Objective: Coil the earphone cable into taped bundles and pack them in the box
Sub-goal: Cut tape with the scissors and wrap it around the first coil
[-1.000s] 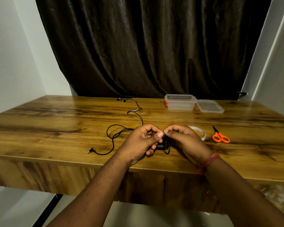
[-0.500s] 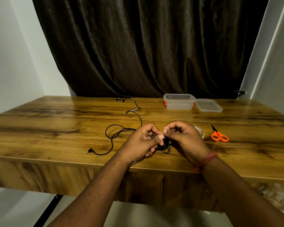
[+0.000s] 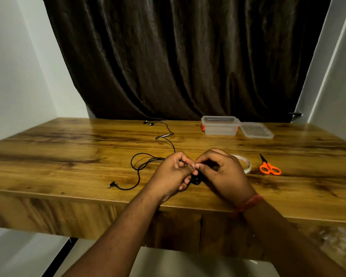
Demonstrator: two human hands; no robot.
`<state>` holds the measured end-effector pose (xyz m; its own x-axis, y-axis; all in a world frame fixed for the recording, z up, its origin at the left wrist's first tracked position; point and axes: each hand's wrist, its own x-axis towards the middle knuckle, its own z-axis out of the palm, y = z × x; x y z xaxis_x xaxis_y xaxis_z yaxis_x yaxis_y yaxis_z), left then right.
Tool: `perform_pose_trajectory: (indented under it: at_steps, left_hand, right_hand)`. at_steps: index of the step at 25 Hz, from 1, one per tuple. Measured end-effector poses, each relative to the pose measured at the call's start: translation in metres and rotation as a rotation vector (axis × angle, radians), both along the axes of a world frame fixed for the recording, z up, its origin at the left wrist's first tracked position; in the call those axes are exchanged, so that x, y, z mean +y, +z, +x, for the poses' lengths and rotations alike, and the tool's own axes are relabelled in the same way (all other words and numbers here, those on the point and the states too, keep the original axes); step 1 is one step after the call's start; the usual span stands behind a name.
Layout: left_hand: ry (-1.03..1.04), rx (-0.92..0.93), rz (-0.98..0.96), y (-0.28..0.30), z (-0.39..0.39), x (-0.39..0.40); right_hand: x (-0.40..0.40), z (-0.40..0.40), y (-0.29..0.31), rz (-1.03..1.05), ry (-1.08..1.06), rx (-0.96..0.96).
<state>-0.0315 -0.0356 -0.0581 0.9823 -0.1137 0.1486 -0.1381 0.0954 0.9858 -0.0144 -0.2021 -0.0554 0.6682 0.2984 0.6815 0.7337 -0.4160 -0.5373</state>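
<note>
My left hand (image 3: pixel 173 172) and my right hand (image 3: pixel 223 172) meet over the near middle of the wooden table (image 3: pixel 68 156), fingertips pinched together above a small black coiled bundle (image 3: pixel 196 179) that both hold; most of it is hidden by the fingers. A loose black earphone cable (image 3: pixel 137 170) lies to the left, its jack near the front edge and its earbuds at the far edge by the curtain. The clear plastic box (image 3: pixel 220 126) stands open at the back right, its lid (image 3: pixel 256 130) beside it.
A roll of clear tape (image 3: pixel 245 163) lies just behind my right hand. Orange-handled scissors (image 3: pixel 270 167) lie to its right. A dark curtain hangs behind the table, with white walls on both sides.
Both hands have stayed together over the bundle; the fingers have shifted slightly and the coil shows less below them. The loose cable has not moved.
</note>
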Motion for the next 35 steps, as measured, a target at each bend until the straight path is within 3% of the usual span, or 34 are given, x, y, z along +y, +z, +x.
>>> perform_pose_trajectory:
  at_steps: [13,16,19,23,26,30,35]
  left_hand:
    - [0.048,0.021,-0.162,0.001,0.006,0.008]
    - [0.023,-0.004,-0.140,0.001,0.005,0.008]
    - [-0.018,-0.044,-0.108,-0.001,0.004,0.006]
    - [-0.048,-0.087,-0.053,-0.003,0.003,0.005]
    - [-0.047,-0.087,-0.012,-0.002,0.000,0.003]
    - [-0.021,-0.075,0.014,-0.003,0.001,0.001]
    - [0.009,-0.065,0.014,-0.003,0.003,0.001]
  right_hand:
    - [0.003,-0.003,-0.003,-0.184,0.024,-0.129]
    - [0.002,-0.001,-0.003,-0.031,0.089,-0.015]
    - [0.000,0.002,-0.002,0.162,0.203,0.225]
    - [0.003,-0.003,-0.001,0.142,0.173,0.344]
    - [0.004,-0.007,0.002,0.068,0.108,0.304]
    - [0.008,-0.010,0.003,-0.096,-0.047,0.099]
    - [0.007,-0.007,0.000,-0.138,-0.132,-0.044]
